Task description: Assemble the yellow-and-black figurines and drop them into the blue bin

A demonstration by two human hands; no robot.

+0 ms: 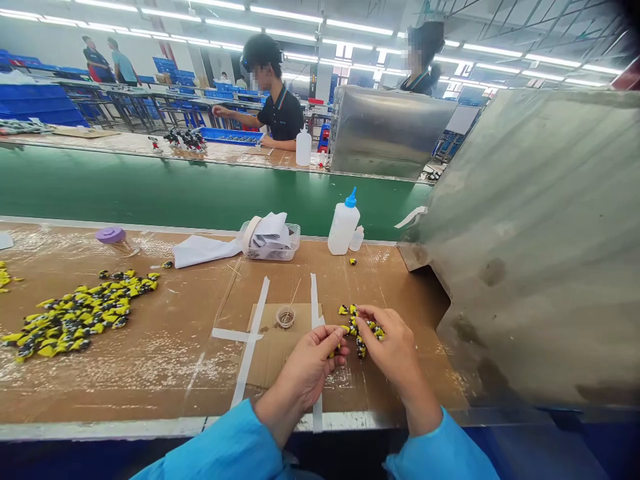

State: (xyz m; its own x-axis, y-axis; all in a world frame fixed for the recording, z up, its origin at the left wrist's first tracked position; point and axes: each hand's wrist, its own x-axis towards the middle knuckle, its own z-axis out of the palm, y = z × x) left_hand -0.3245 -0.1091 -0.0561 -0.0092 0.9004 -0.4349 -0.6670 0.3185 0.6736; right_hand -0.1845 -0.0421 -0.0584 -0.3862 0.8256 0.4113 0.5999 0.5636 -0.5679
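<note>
The left hand (309, 360) was curled with its fingertips pressed together, a yellow-and-black piece (334, 351) showing just under them. Most of that piece was hidden, and whether it was pinched could not be told. The right hand (390, 343) lay with its fingers together over a small cluster of such pieces (364, 331), partly covering them, so what those fingers held could not be made out. The cluster lay on the brown cardboard-covered counter (170, 393), just right of a taped cardboard sheet (273, 340). On that sheet stood a small round glass dish (285, 317), its dark contents too small to make out, with a thin stick (295, 291) beside it. Farther back, a clear plastic tub (270, 250) held crumpled white paper (273, 230) and a pale roll (250, 233), the lower contents blurred behind its wall. A squeeze bottle with a blue nozzle (344, 227) stood near it, and a large heap of the same pieces (75, 317) lay to the left.
</note>
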